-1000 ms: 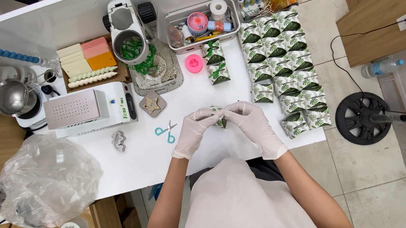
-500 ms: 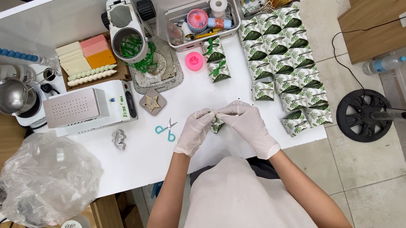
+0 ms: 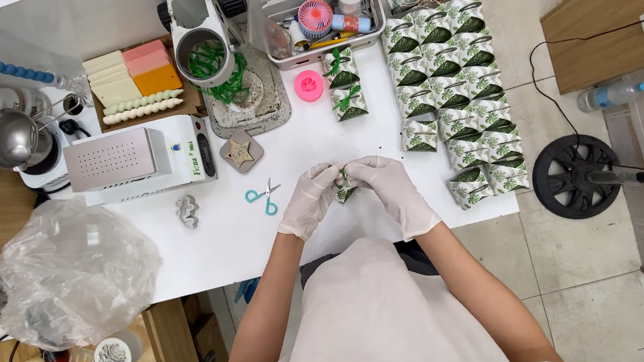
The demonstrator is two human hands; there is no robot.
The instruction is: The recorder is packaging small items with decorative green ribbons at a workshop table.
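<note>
1. White-gloved left hand [image 3: 311, 199] and right hand [image 3: 389, 189] pinch together on a small leaf-print packet [image 3: 344, 193], mostly hidden between them.
2. Packet hovers just above the white surface [image 3: 238, 236], teal scissors [image 3: 263, 197] near.

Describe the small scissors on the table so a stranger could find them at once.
Start at the white table and find the boxy white machine on its left side. Just right of that machine, and left of the gloved left hand, lie the scissors. They are the only thing there with teal handle loops, unlike the grey star-shaped piece above them and the small metal cutter to their left.
</note>
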